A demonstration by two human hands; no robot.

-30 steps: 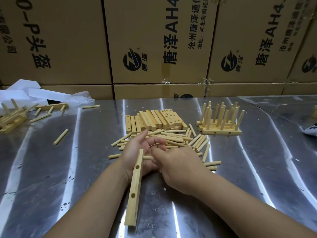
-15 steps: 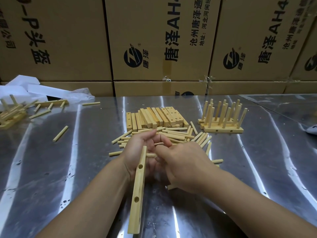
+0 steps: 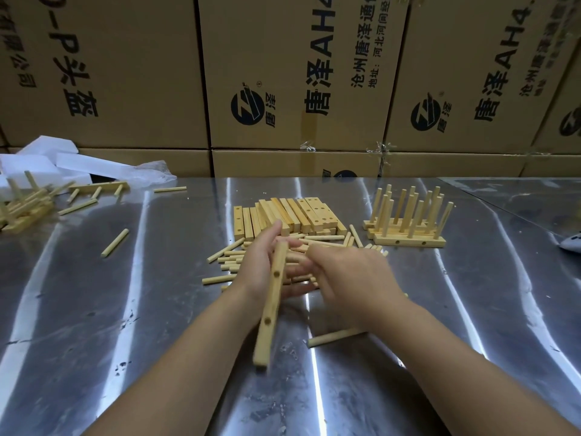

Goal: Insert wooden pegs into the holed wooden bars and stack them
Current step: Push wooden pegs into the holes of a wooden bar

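My left hand (image 3: 264, 265) grips a long holed wooden bar (image 3: 271, 305) near its far end; the bar points back toward me, two holes showing. My right hand (image 3: 352, 278) is beside it, fingers curled over the loose pegs; whether it holds a peg is hidden. A heap of loose pegs (image 3: 232, 262) lies under and beyond both hands. Behind it sits a row of plain holed bars (image 3: 292, 215). To the right stands a stack of bars with upright pegs (image 3: 408, 221). One peg (image 3: 336, 336) lies under my right wrist.
The work surface is a shiny metal table (image 3: 125, 309). A stray peg (image 3: 115, 242) lies at left, with more pegged bars (image 3: 25, 206) and white foam (image 3: 47, 162) at the far left. Cardboard boxes (image 3: 298, 73) wall off the back.
Both hands have lifted slightly and shifted away from me over the peg heap. The bar in my left hand has tilted with them. A peg under my right wrist is now uncovered.
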